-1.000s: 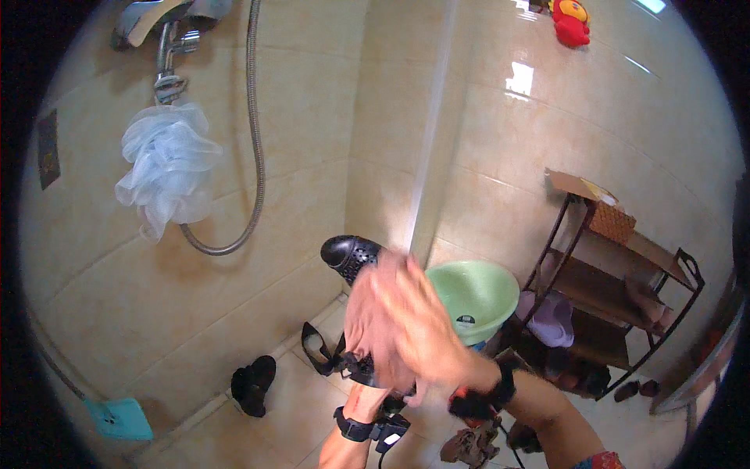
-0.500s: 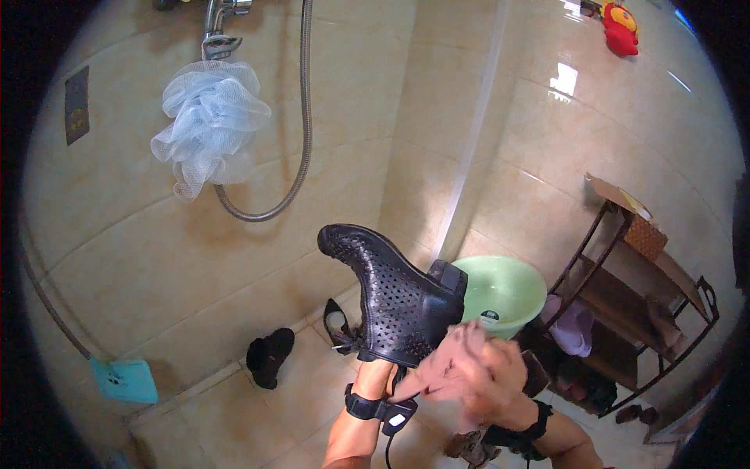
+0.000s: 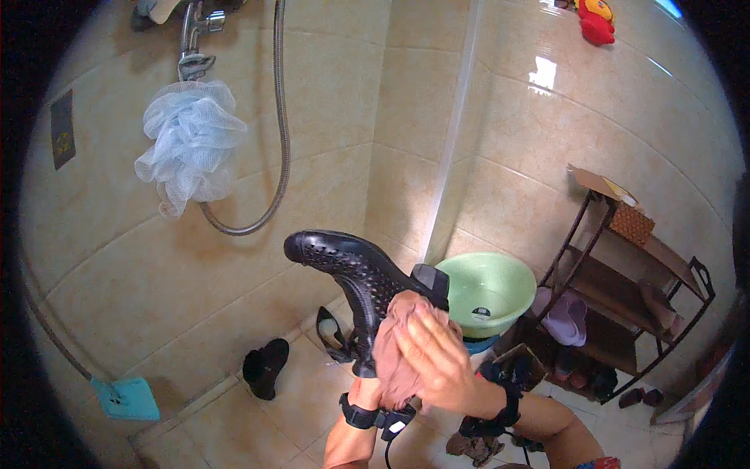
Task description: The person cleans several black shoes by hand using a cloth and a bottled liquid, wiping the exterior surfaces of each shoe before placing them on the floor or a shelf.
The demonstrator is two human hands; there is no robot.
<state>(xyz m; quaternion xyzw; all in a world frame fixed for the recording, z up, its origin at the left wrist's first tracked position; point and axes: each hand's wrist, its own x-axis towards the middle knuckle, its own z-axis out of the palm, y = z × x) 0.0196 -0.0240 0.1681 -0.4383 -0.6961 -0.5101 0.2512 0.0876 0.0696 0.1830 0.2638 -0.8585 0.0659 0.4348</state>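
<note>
A black ankle boot [image 3: 344,262] with a pattern of cut-out holes is held up in the middle, sole upward and toe to the left. My left hand [image 3: 364,389] reaches into its opening from below and holds it up; the fingers are hidden inside. Pressed flat against the boot's shaft is a pinkish-brown cloth [image 3: 394,344], which my right hand [image 3: 437,359] holds under its fingers. Dark bands circle both my wrists.
Behind the boot stands a light green basin [image 3: 500,293]. A brown shoe rack [image 3: 617,293] leans on the right. Two dark shoes, including a black one [image 3: 266,367], lie by the left wall. A shower hose [image 3: 283,141] and a bath puff [image 3: 191,141] hang above.
The boot has tilted and moved slightly left in the view. My right hand with the cloth has shifted left, from near the heel side onto the shaft.
</note>
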